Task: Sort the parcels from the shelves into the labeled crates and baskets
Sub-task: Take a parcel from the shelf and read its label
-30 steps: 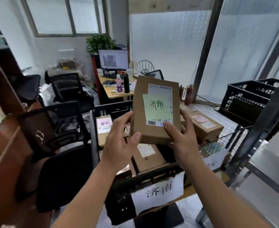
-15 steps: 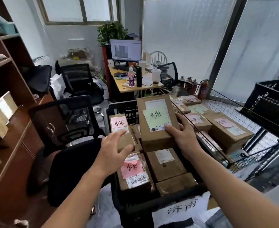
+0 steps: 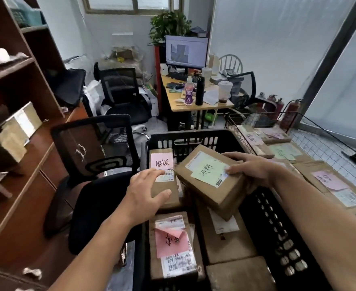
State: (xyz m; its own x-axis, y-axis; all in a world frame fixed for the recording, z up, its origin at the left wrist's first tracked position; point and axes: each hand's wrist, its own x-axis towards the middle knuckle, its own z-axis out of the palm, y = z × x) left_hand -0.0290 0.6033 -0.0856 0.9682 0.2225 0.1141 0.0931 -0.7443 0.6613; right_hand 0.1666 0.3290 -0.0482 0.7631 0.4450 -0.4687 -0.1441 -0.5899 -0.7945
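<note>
Right hand (image 3: 254, 171) grips the green-labelled parcel (image 3: 208, 181) at its right end, thumb on the label. The parcel is tilted, low inside the black crate (image 3: 185, 136), above parcels already lying there, judged a set-down among like labels. Left hand (image 3: 146, 192) is spread and relaxed over the pink-labelled parcel (image 3: 162, 185), holding nothing; contact unconfirmed. Both forearms reach forward.

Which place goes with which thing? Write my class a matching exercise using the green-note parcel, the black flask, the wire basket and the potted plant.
Things: 1 green-note parcel; 2 black flask; 3 wire basket; 4 potted plant.
Places: A on the yellow desk; B right of the black crate; C gripped by the right hand over the black crate; D behind the monitor.
Pairs: 1-C, 2-A, 3-B, 4-D.
</note>
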